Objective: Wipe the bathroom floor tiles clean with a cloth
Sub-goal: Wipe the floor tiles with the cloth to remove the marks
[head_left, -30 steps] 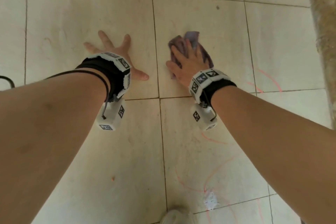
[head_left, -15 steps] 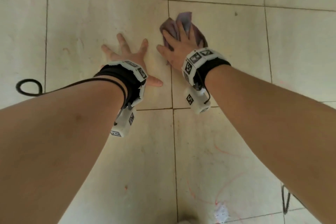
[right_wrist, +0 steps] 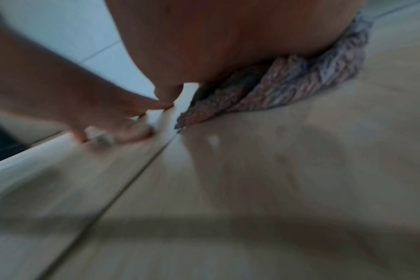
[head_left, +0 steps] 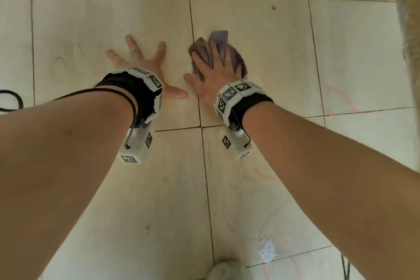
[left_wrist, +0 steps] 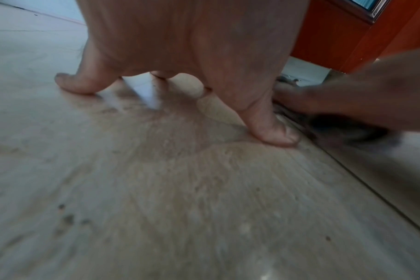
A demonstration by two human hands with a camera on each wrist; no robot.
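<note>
The purple cloth (head_left: 218, 52) is lying bunched up on the floor tiles (head_left: 250, 20), just to the right of the dark tile line (head_left: 193, 36) that runs between the two hands. The right hand (head_left: 213, 75) is lying flat on top of the cloth, and its fingers (head_left: 214, 52) are stretched out straight and pressing it down, not curling round it. Bits of cloth are sticking out past the fingertips and out on the side away from the tile line. The right thumb is reaching out toward the tile line and touching bare tile. The left hand (head_left: 145, 63) is resting on the tile on the other side of the tile line, with its fingers spread wide and holding nothing. Its thumb tip is sitting very near the tile line, close to the right thumb. Half a second ago the cloth and the right hand were right up against the tile line, even a little over it; now they are sitting a bit further to the right of it. The left hand is staying where it was on its tile. Thin red scribbles (head_left: 261, 229) are showing on the tile nearer the person, also right of the tile line.
</note>
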